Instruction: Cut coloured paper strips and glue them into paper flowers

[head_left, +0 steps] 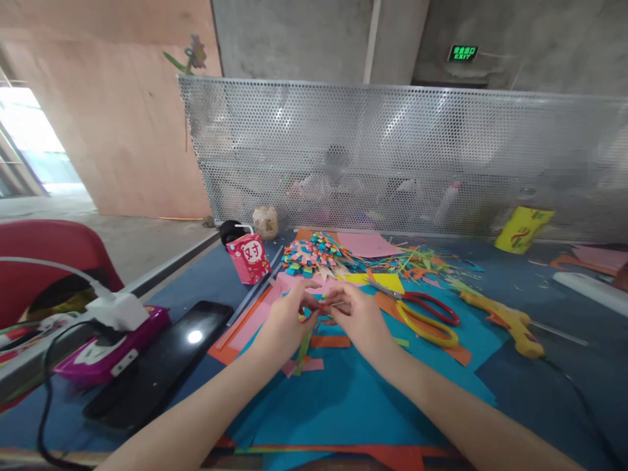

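Observation:
My left hand (pixel 298 310) and my right hand (pixel 354 309) meet over the blue paper sheets (pixel 338 405). Fingertips of both are pinched together on a small paper strip (pixel 322 303), mostly hidden by the fingers; reddish and pale bits of it show. Just below them lie an orange strip (pixel 330 341) and a green strip (pixel 304 350), the latter across pink scraps (pixel 314 364). To the right of my right hand rest scissors (pixel 432 320) with one red and one yellow handle loop, blades slightly apart.
Behind the hands is a pile of folded coloured paper pieces (pixel 316 254). A red drink carton (pixel 249 258), a black phone (pixel 161 366) and a purple power strip (pixel 118 347) stand left. A yellow glue gun (pixel 510 320) with a cord lies right. A perforated metal panel (pixel 392 157) borders the back.

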Demonstrator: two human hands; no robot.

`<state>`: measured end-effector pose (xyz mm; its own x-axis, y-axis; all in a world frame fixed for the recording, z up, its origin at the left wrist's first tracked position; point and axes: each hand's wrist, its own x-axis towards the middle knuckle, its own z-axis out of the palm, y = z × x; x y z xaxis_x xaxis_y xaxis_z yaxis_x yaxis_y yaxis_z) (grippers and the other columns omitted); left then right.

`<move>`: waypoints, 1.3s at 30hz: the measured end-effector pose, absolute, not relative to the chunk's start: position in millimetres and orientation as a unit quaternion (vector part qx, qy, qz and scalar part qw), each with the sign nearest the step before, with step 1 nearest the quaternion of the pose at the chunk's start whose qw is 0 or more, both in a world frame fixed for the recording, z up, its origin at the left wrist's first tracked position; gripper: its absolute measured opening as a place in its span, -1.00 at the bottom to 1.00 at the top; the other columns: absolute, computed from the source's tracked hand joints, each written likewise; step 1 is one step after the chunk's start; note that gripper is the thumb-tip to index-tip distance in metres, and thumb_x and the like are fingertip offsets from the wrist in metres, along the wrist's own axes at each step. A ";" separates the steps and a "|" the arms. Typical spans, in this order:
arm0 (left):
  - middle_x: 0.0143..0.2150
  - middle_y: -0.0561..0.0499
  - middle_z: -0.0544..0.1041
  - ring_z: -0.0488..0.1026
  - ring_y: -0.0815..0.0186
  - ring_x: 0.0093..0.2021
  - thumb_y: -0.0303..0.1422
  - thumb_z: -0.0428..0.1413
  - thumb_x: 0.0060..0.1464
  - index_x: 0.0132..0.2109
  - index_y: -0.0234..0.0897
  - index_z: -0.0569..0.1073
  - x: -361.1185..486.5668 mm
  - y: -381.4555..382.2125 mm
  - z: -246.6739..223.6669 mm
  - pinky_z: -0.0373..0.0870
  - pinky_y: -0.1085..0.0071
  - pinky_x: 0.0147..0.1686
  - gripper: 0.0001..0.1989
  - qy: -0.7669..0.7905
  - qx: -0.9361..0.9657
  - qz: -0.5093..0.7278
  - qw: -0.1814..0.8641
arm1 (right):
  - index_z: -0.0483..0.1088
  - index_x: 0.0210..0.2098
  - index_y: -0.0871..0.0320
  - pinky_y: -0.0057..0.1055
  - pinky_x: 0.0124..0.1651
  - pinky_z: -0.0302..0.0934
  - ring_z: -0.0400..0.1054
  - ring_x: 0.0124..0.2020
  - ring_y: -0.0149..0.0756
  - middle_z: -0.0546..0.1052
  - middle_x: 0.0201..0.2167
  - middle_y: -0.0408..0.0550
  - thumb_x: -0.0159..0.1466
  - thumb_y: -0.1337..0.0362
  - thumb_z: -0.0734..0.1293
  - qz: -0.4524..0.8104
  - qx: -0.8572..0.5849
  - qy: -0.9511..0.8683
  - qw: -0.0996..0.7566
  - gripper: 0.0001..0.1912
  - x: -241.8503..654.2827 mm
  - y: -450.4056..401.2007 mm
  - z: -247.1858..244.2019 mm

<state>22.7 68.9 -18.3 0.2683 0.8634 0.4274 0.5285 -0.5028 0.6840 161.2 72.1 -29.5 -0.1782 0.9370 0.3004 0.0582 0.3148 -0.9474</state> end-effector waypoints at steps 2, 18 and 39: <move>-0.45 0.08 0.43 0.36 0.40 -0.43 -0.55 -0.02 -0.17 -0.10 -0.28 0.19 24.3 69.2 -19.5 0.27 0.46 -0.40 -0.61 0.464 0.762 0.402 0.207 | 0.22 -0.44 0.16 -0.39 -0.36 0.34 0.38 -0.40 -0.36 0.38 -0.46 -0.14 -0.01 0.44 0.19 0.419 -0.395 -0.644 0.503 -0.88 160.8 70.8 -31.2; -0.38 0.08 0.49 0.40 0.32 -0.34 -0.39 0.07 -0.16 0.03 -0.24 0.15 13.1 62.7 -14.3 0.27 0.40 -0.32 -0.46 0.495 0.792 0.250 0.254 | 0.25 -0.33 0.15 -0.44 -0.37 0.28 0.35 -0.48 -0.43 0.37 -0.54 -0.22 -0.06 0.50 0.25 0.392 -0.435 -0.675 0.450 -0.72 193.0 76.8 -16.4; -0.37 0.10 0.50 0.39 0.36 -0.45 -0.29 0.08 -0.14 0.12 -0.13 0.01 -9.0 35.0 -24.7 0.28 0.45 -0.44 -0.34 0.492 0.799 0.248 0.242 | 0.23 -0.24 0.18 -0.44 -0.19 0.12 0.22 -0.21 -0.34 0.36 -0.27 -0.03 0.18 0.48 0.09 0.100 -0.371 -0.886 0.259 -0.80 164.7 60.8 -31.2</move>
